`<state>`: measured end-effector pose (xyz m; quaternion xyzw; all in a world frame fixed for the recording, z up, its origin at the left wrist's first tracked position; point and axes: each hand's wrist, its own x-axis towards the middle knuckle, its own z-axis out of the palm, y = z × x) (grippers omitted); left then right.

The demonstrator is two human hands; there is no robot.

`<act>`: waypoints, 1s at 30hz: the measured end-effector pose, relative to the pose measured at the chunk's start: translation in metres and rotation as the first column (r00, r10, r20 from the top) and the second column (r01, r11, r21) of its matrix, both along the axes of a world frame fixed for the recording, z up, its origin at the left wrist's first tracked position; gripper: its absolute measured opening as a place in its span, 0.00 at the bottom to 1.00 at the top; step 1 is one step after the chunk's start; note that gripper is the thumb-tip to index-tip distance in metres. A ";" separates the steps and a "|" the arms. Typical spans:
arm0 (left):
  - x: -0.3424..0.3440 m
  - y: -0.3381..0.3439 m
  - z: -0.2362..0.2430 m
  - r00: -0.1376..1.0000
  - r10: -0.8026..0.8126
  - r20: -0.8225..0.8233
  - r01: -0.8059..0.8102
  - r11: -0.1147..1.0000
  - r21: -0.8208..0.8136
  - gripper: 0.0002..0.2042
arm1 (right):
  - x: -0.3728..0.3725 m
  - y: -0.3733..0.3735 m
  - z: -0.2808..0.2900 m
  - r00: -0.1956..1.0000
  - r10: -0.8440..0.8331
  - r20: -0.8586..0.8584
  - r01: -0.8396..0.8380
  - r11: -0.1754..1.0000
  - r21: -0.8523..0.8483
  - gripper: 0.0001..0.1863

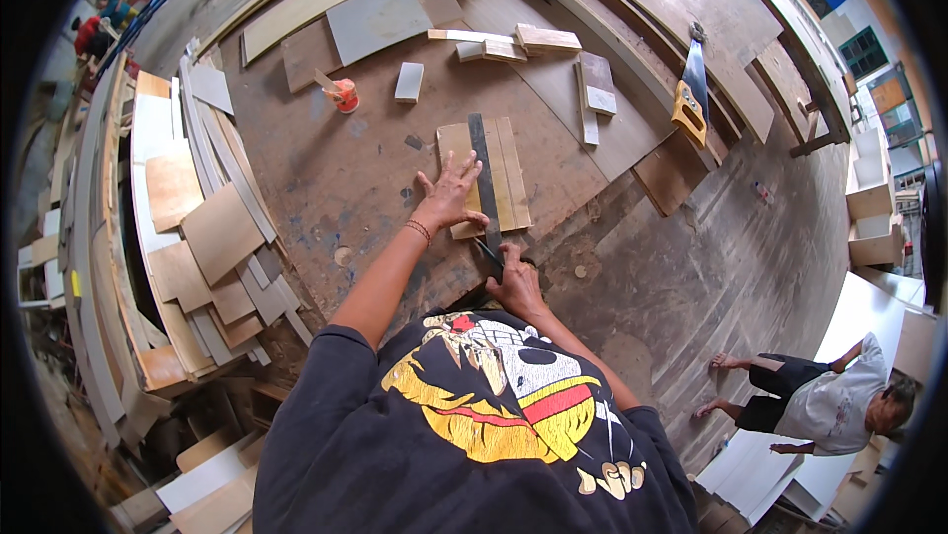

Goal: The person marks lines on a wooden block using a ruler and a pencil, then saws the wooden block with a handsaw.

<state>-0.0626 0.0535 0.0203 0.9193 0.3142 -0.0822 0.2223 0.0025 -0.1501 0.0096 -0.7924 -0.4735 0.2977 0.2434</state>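
Your left hand (449, 193) spread flat, pressing dark straightedge (483, 178) on plywood piece (509, 173). Straightedge long axis runs away from you. Right hand (513, 277) pinching small tool at near end.

A cluttered woodworking shop in daylight: a wide brown workbench (326, 178) fills the centre, offcut boards (207, 238) stacked along its edge at 9 o'clock. A yellow-handled handsaw (691, 94) lies at 2 o'clock. Dusty floor (731, 267) spreads at 4 o'clock, where another person (820, 401) sits.
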 end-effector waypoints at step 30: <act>-0.002 0.003 -0.009 0.999 -0.012 0.049 0.011 0.999 0.033 0.58 | -0.001 0.002 0.006 1.000 -0.006 -0.030 0.006 1.000 -0.017 0.32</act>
